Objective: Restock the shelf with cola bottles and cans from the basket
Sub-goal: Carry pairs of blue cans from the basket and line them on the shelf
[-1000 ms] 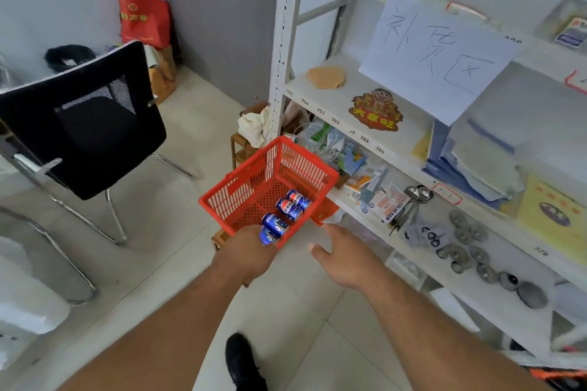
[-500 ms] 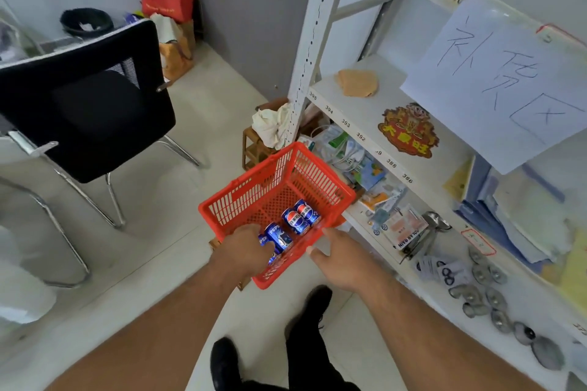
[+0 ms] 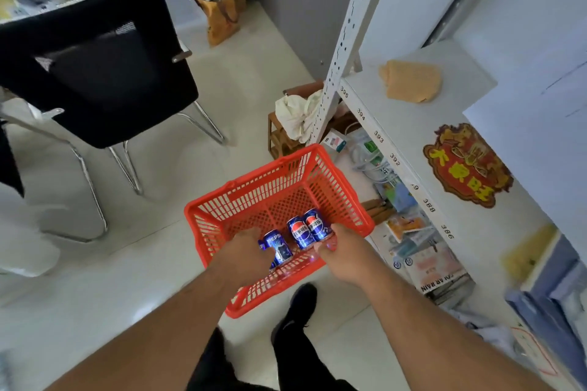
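Reaching into the red basket left of the shelf, your left hand grasped a cola can; your right hand's grip was hidden, with shelving likely next.

Red plastic lattice basket is hanging tilted above the floor, just beside the white shelf. Three blue Pepsi cans are lying on their sides at its near end, two touching, one apart.
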Tool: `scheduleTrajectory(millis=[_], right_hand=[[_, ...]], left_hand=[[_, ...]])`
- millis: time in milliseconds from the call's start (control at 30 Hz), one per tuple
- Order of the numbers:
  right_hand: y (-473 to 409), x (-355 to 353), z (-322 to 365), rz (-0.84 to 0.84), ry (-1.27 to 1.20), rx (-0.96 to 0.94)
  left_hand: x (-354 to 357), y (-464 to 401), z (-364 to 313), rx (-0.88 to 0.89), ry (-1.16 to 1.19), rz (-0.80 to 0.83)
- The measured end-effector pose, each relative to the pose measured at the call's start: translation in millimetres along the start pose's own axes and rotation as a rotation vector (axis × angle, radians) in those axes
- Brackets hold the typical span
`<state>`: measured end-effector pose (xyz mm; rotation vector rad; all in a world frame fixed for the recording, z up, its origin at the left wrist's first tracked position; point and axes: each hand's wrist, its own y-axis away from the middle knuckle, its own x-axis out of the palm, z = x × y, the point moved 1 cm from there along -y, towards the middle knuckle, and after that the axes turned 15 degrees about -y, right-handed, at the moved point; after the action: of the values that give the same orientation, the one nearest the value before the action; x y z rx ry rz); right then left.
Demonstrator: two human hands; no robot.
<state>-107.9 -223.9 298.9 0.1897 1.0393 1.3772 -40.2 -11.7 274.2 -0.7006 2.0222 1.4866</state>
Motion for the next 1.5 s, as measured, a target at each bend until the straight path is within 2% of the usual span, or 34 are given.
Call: scheduleTrajectory(millis=[200,333,500,633,867,1133,1333,1500], right_hand=[[-86.9,-2.4,-25.5,0.050,0.051,0.029],[-146.0,16.5,-49.8,0.036,0.094,0.064],[-220.8,44.6,-99.5,0.033,0.107,0.098],[-267.6,61.0,-135.3,0.046,0.099,0.137],[-305.6,76.5,-179.5,0.073,0.130,0.190],[-338.7,101.0,-200.2,0.127,0.128,0.200],[-351.7,114.0,-210.0,0.080,0.117,0.240],[-347.0,106.7,-201.2,0.122,0.080,0.298]], left_hand=[[44.0,-60.4,-21.3,-0.120,0.232,0.084],[89.6,-119.6,-30.8,-0.235,0.472,0.164],[158.4,-191.2,-39.4,-0.367,0.672,0.190],[196.9,-226.9,-44.2,-0.456,0.733,0.200],[222.6,-259.6,-56.6,-0.479,0.824,0.186],[249.6,-290.7,-54.2,-0.578,0.850,0.156],[257.8,-299.8,-61.8,-0.671,0.788,0.090],[247.2,-294.1,-61.4,-0.666,0.770,0.065]])
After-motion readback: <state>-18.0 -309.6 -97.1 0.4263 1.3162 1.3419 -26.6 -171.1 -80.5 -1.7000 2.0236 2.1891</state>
